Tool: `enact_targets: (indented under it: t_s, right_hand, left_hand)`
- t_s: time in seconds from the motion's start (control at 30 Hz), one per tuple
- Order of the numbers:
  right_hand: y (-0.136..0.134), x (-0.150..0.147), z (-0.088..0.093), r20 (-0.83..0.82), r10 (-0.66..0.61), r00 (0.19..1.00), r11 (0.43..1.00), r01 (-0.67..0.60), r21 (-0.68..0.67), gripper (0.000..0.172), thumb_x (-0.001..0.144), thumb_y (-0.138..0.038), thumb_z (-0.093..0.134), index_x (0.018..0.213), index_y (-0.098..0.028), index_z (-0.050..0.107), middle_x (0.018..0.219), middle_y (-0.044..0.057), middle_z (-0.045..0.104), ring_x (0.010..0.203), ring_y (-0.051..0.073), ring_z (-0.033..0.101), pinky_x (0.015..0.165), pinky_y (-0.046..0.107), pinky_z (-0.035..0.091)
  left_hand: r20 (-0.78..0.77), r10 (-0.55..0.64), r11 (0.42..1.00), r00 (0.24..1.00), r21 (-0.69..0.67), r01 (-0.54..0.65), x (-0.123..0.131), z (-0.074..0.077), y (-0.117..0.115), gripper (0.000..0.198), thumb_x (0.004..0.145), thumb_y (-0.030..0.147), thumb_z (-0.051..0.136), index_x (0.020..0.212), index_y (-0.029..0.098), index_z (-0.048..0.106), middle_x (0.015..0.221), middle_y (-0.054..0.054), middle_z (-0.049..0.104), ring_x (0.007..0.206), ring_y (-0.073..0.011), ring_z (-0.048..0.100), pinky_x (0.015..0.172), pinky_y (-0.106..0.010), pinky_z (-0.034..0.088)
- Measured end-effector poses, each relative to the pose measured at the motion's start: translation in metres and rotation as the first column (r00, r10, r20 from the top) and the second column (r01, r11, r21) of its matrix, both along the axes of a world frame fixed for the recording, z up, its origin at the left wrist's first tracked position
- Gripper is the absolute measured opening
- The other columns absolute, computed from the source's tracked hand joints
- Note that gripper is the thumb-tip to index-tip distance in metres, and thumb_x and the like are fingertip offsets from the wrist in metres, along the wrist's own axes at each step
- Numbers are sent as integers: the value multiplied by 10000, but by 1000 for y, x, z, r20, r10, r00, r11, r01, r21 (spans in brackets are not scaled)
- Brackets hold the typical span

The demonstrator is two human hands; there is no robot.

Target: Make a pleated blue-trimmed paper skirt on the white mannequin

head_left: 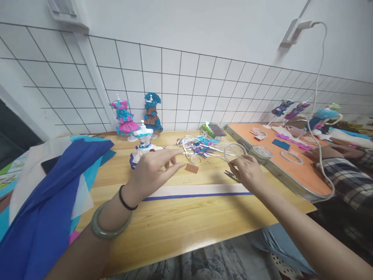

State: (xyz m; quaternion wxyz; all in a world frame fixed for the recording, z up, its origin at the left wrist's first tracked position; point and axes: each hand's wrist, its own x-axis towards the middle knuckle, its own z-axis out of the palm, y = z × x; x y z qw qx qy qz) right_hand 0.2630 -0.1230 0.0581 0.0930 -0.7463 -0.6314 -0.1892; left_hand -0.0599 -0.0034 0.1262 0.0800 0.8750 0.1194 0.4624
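My left hand [154, 168] hovers over the wooden table [186, 217] with its fingers stretched to the right and apart, holding nothing that I can see. A small brown piece [191, 168] lies just beyond its fingertips. My right hand [247, 171] is closed, its fingertips pinching a clear tape ring [234, 151] that stands up from the table. Scissors [231, 175] lie partly under that hand. A white strip with a blue edge [198, 191] runs across the table below both hands.
Three small dress forms in paper dresses [142, 134] stand at the back, beside a heap of scraps [195, 147]. Blue and white sheets [49, 202] cover the left. An orange board [294, 171] and another person's plaid sleeve [346, 175] are on the right, crossed by a hanging cable [319, 116].
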Motion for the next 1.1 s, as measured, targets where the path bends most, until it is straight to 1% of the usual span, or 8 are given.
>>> enact_targets:
  t_s: [0.13, 0.37, 0.5, 0.6, 0.67, 0.83, 0.93, 1.1]
  right_hand:
    - [-9, -55, 32, 264, 388, 883, 849, -454, 270, 77, 891, -147, 517, 829, -180, 550, 748, 25, 696, 662, 131, 635, 936, 364, 400]
    - [-12, -87, 56, 441, 477, 760, 682, -637, 360, 188, 789, -56, 650, 928, -151, 566, 872, 80, 734, 809, 178, 682, 945, 408, 437]
    - [-11, -86, 54, 440, 491, 752, 642, -653, 401, 216, 775, -57, 664, 946, -158, 579, 897, 84, 739, 855, 195, 689, 960, 425, 439]
    - [-10, -86, 52, 426, 505, 750, 632, -658, 409, 213, 776, -56, 658, 948, -157, 584, 893, 89, 739, 865, 204, 689, 964, 438, 433]
    - [-7, -87, 50, 403, 524, 751, 627, -660, 414, 225, 770, -45, 658, 951, -155, 581, 894, 95, 738, 873, 210, 688, 963, 447, 430]
    - [7, -97, 34, 108, 638, 763, 637, -600, 484, 147, 814, -92, 625, 904, -195, 570, 823, 54, 731, 784, 173, 687, 927, 420, 462]
    - [14, -109, 19, -296, 648, 702, 734, -471, 489, 40, 862, -173, 567, 857, -209, 585, 775, 35, 712, 731, 172, 674, 792, 357, 520]
    - [24, -125, 3, -852, 451, 265, 881, -286, 377, 195, 820, -359, 611, 716, -198, 576, 702, 29, 668, 650, 169, 635, 597, 281, 497]
  left_hand:
    - [-137, -111, 992, 984, -80, 101, 7, -6, -3, 364, 815, 321, 628, 1144, 172, 582, 872, -46, 692, 780, -137, 624, 710, -271, 493]
    - [-60, -277, 918, 959, -312, 245, 6, 0, -19, 433, 738, 374, 702, 1100, 178, 568, 976, -72, 710, 935, -185, 645, 866, -335, 489]
    - [92, -402, 554, 911, -768, 322, 8, 2, -26, 476, 691, 347, 743, 1081, 170, 536, 941, -86, 721, 905, -189, 672, 819, -314, 514]
    - [257, -448, 246, 856, -885, 395, 11, -2, -27, 423, 704, 278, 740, 1051, 161, 528, 895, -84, 731, 859, -176, 689, 798, -300, 526]
    - [314, -452, 155, 835, -894, 420, 13, -4, -26, 382, 708, 241, 737, 1021, 151, 538, 829, -71, 736, 807, -163, 698, 784, -287, 531]
    - [303, -497, 138, 813, -897, 419, 18, -10, -23, 305, 727, 197, 716, 998, 136, 592, 738, -48, 731, 738, -151, 702, 727, -253, 536]
    - [234, -529, 176, 816, -910, 375, 21, -15, -22, 302, 731, 208, 709, 1015, 135, 635, 789, -57, 734, 802, -163, 700, 733, -239, 528]
    - [139, -483, 352, 865, -873, 337, 28, -23, -22, 352, 741, 256, 700, 1070, 139, 661, 827, -60, 728, 838, -165, 684, 799, -256, 518]
